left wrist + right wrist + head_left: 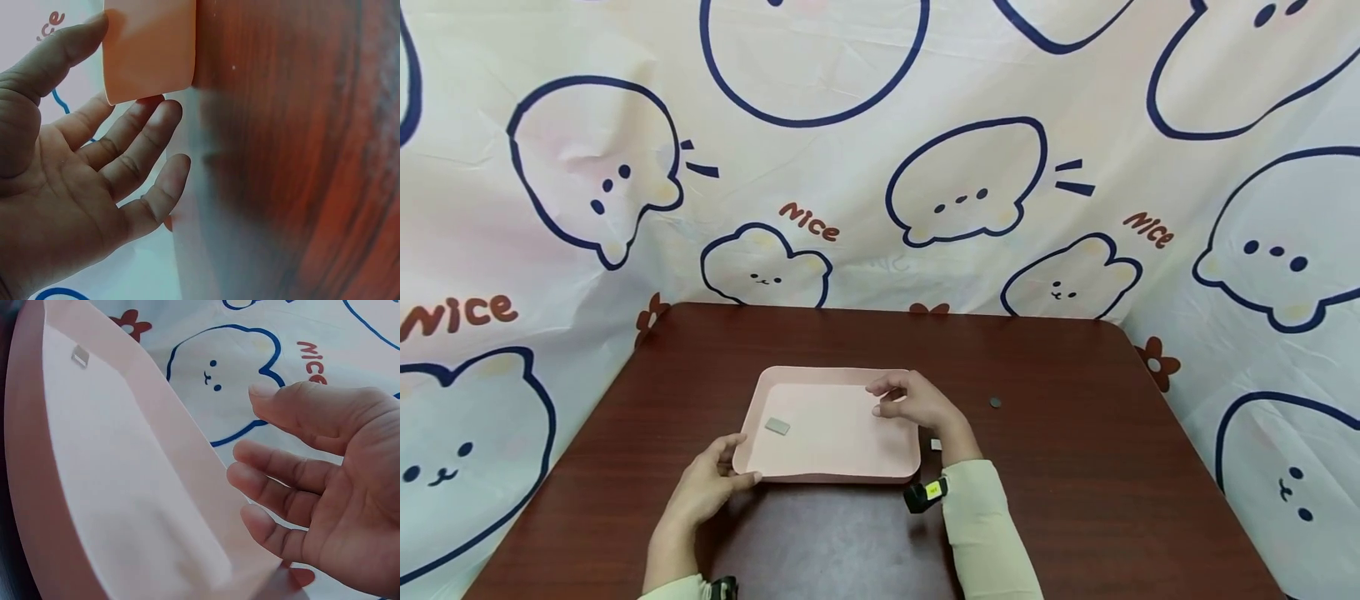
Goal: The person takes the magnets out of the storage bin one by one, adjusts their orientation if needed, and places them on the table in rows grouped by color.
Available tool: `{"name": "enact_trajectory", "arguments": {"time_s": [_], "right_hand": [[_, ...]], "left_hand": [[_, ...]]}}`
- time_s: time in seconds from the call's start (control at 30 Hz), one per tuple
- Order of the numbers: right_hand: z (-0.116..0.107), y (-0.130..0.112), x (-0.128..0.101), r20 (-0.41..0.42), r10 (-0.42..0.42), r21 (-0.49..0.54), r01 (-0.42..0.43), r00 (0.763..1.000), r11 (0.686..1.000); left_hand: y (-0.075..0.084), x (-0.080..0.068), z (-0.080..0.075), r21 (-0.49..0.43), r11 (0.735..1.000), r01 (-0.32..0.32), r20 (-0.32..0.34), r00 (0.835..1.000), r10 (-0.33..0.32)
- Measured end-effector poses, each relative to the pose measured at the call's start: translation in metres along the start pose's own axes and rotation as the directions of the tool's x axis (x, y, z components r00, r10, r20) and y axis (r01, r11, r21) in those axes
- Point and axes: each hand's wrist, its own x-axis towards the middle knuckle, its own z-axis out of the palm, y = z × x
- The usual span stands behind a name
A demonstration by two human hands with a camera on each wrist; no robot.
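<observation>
A shallow pink tray lies on the dark wooden table. In its left half sits one small grey rectangular piece, also seen far off in the right wrist view. My left hand is at the tray's near left corner, thumb on the rim, fingers straight and spread beside the corner. My right hand hovers over the tray's right side with loosely bent fingers and holds nothing.
A small dark round piece lies on the table right of the tray. A tiny pale square sits by my right wrist. A cartoon-printed cloth walls the table's back and sides.
</observation>
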Motion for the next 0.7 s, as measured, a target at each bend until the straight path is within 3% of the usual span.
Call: {"name": "enact_trajectory", "arguments": {"time_s": [0.1, 0.7], "right_hand": [[0.007, 0.014, 0.015, 0.008, 0.004, 0.032, -0.004, 1.0, 0.999], [0.051, -0.001, 0.06, 0.111, 0.066, 0.119, -0.079, 0.992, 0.99]], "left_hand": [[0.0, 0.0, 0.0, -0.02, 1.0, 0.003, -0.006, 1.0, -0.003], [0.001, 0.003, 0.001, 0.002, 1.0, 0.027, 0.02, 0.999, -0.027]]}}
